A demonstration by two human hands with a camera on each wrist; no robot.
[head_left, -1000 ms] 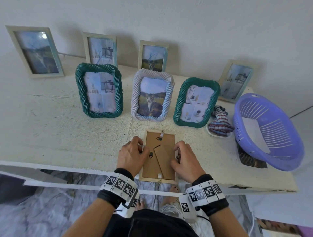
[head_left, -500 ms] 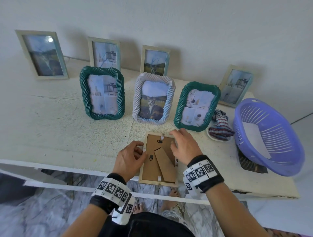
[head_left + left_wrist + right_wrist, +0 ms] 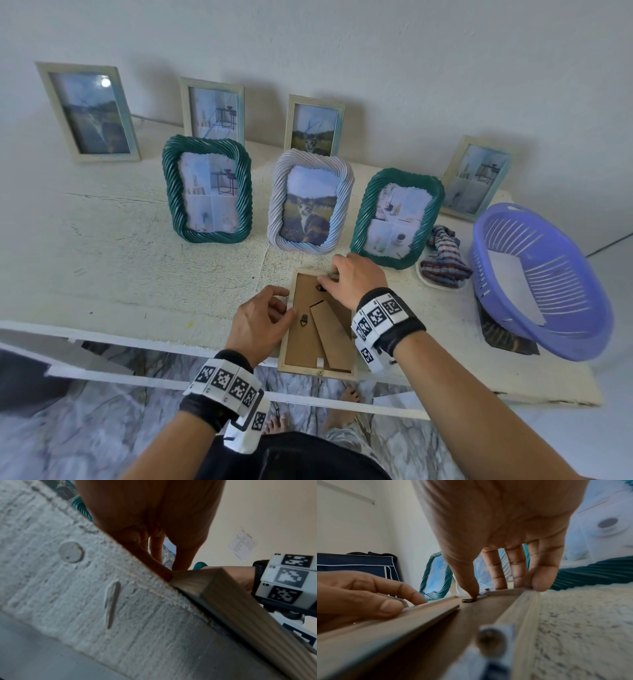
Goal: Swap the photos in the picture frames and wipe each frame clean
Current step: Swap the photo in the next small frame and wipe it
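A pale wooden picture frame [image 3: 317, 329] lies face down at the table's front edge, brown backing and folded stand up. My left hand [image 3: 287, 305] pinches the frame's left rail between thumb and curled fingers; the same hand [image 3: 406, 601] shows in the right wrist view. My right hand [image 3: 329, 274] is at the frame's top rail. There its thumb tip [image 3: 471, 595] presses beside the black hanger and small metal clip, while the other fingertips [image 3: 541, 584] sit on the rail. A striped cloth [image 3: 443, 257] lies bunched on a small white dish at the right.
Two green twisted frames [image 3: 207, 190] [image 3: 397, 219] and a white one with a cat photo [image 3: 310, 202] stand just behind my hands. Several pale frames [image 3: 89, 113] lean on the wall. A purple basket [image 3: 537, 281] sits at the right, tilted on a dark object.
My right hand has left the frame's right edge and moved up to its top rail by the clip. My left hand stays on the left rail.
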